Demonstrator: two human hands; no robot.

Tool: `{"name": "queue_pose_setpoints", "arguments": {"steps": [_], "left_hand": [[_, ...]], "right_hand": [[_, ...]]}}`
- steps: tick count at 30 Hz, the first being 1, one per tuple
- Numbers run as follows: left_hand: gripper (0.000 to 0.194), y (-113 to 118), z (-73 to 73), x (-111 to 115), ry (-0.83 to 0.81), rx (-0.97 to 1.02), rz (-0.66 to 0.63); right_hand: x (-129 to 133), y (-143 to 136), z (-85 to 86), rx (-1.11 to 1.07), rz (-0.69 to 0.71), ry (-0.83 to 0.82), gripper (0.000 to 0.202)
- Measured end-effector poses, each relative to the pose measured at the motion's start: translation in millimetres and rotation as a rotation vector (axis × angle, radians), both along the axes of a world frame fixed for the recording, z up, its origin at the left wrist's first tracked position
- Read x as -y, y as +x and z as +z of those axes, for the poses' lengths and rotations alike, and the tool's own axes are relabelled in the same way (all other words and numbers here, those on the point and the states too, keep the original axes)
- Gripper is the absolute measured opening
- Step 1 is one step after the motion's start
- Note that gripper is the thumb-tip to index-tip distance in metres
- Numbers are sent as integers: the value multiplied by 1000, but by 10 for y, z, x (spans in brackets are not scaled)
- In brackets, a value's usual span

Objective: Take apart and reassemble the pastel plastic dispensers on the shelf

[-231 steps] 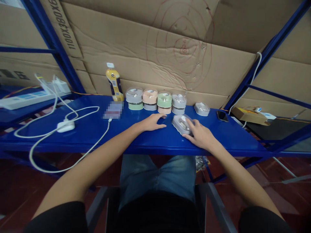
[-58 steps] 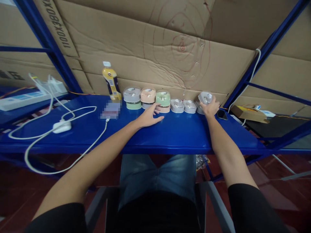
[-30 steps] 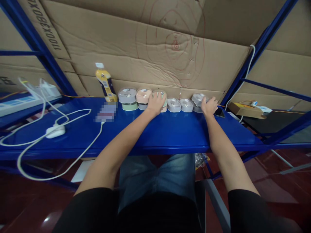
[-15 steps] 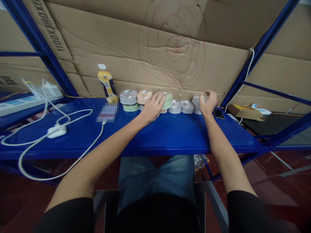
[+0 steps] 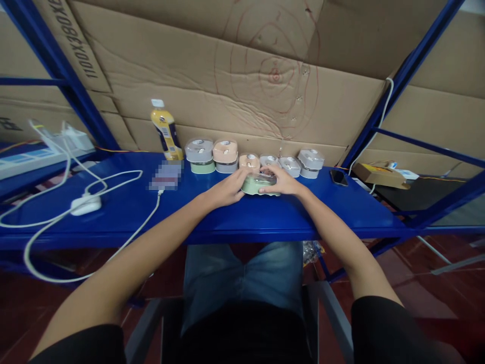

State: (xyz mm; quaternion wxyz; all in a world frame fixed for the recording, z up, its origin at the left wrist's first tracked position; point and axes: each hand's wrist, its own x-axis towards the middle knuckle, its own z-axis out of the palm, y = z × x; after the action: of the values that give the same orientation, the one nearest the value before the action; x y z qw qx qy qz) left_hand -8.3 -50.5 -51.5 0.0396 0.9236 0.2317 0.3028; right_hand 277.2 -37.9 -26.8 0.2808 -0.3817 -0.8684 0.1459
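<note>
Between my hands is a green plastic box with a clear lid (image 5: 251, 187), tilted in front of the row of similar boxes. My left hand (image 5: 227, 189) grips its left end. On its right side, my right hand (image 5: 285, 182) has its fingers and thumb wrapped round it. Behind stand a single peach box (image 5: 249, 161) and two grey boxes (image 5: 291, 166), partly hidden by my hands. To the left are two stacks: a grey box (image 5: 199, 150) on a green one and a peach box (image 5: 225, 151) on a grey one. Another grey stack (image 5: 311, 161) stands at the right.
A yellow drink bottle (image 5: 166, 131) stands at the back left, with a blurred-out item (image 5: 165, 175) and a white adapter with cable (image 5: 86, 203) nearby. A phone (image 5: 338, 177) lies to the right. Cardboard (image 5: 170, 65) backs the blue shelf (image 5: 322, 217).
The green box has come off the peach box and towards me in my left hand. My right hand has left the right-hand grey stack and moved left onto the green box.
</note>
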Motion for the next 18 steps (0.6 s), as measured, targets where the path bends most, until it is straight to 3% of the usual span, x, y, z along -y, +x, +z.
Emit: {"name": "queue_pose_setpoints", "arguments": {"steps": [3,7,10,14,18], "left_hand": [[68,11,0,-20,-123,66,20],[109,12,6,-65,-316,127,6],[118,0,2,-100,-409,153,-4],[124,0,-16,-115,-412,181,-19],[127,3,-19,-102,-350,193,-12]], "right_hand": [[83,-97,-35,32,-20,56,92],[235,-286,-83,138,-58,102,89],[308,-374,-104,190,-72,126,90],[284,-335,-84,149,-56,95,86],[181,-76,28,16,-56,77,70]]}}
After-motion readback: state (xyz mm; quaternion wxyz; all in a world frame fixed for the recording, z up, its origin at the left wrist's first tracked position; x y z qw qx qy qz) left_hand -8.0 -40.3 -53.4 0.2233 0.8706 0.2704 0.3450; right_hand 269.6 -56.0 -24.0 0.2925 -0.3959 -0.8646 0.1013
